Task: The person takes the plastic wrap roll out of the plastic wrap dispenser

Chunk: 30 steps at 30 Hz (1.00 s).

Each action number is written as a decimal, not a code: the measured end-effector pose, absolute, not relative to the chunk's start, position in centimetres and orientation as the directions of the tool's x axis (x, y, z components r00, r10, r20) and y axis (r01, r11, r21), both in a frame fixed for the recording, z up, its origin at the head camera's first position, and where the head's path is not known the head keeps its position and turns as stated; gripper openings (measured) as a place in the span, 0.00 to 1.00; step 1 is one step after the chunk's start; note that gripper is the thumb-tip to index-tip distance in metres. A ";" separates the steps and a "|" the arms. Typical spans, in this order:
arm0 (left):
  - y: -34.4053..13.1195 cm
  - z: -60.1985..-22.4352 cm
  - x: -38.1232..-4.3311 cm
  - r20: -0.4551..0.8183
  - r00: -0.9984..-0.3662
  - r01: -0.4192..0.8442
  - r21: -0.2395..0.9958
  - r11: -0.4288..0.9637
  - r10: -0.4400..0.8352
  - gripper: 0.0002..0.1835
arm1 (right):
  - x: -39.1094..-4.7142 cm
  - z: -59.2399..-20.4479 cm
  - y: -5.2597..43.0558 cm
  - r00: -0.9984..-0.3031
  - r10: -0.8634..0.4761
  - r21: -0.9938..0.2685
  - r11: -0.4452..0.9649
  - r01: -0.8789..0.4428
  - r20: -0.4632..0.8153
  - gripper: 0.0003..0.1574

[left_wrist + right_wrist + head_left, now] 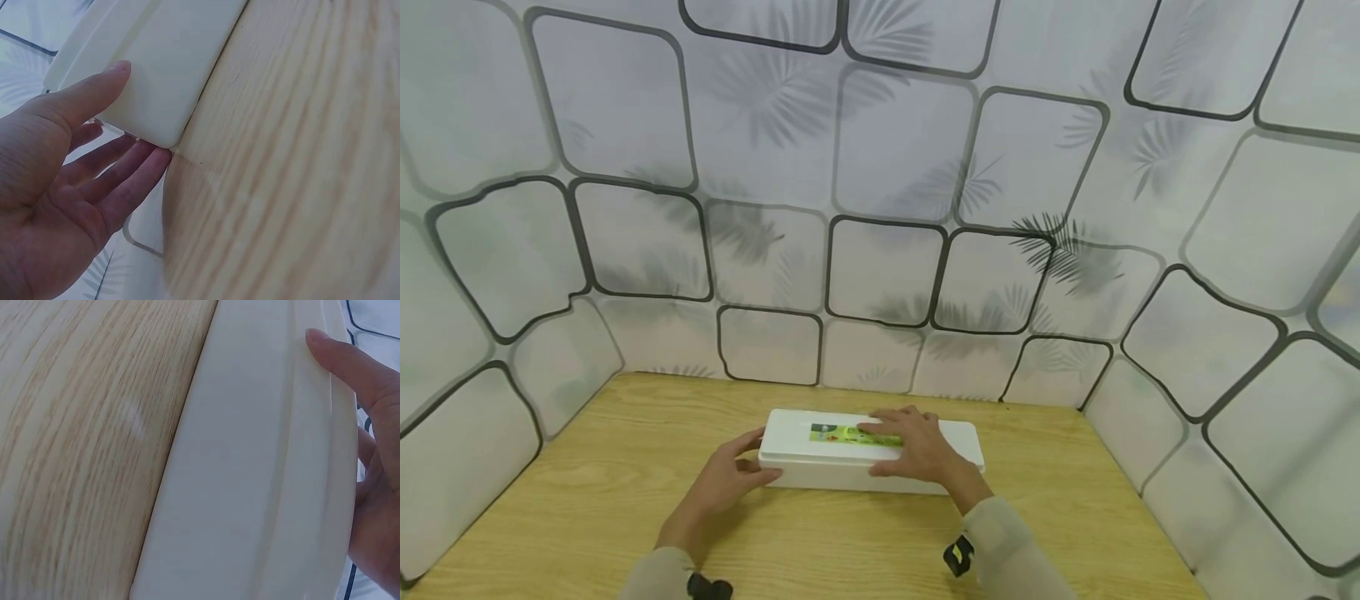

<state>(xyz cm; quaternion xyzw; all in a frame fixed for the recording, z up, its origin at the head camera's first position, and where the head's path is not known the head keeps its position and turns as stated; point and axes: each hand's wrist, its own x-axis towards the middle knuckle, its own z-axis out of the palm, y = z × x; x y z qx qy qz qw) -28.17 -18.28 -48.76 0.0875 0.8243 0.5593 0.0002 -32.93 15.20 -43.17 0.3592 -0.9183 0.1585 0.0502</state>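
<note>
A long white plastic box [850, 477] with a white lid [790, 423] on it lies lengthwise on the wooden table. My left hand [726, 475] holds the box's left end, thumb on the front wall and fingers around the end. In the left wrist view, the left fingertips [161, 159] are at the bottom corner of the box, close to the tabletop. Spread across the lid, my right hand [917, 446] holds it with the thumb [319, 340] at the front rim and the fingers over the top. That hand partly covers a green and yellow label [835, 433].
The wooden tabletop [820, 550] stretches around the box. Behind it and on both sides rise walls or sheeting [880, 275] with dark-outlined squares and leaf prints. Dark wrist-worn devices [958, 556] sit at both sleeves.
</note>
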 end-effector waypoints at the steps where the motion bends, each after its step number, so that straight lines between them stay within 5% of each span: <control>1: -18.3 -48.8 -28.2 0.100 -0.984 0.148 0.920 0.363 0.147 0.46 | -33.0 -43.2 15.2 -0.731 -0.648 -0.251 0.686 -0.683 0.214 0.43; 30: -18.3 -48.8 -28.2 0.047 -0.988 0.096 0.933 0.347 0.146 0.46 | -33.2 -43.1 15.5 -0.693 -0.683 -0.337 0.612 -0.716 0.232 0.40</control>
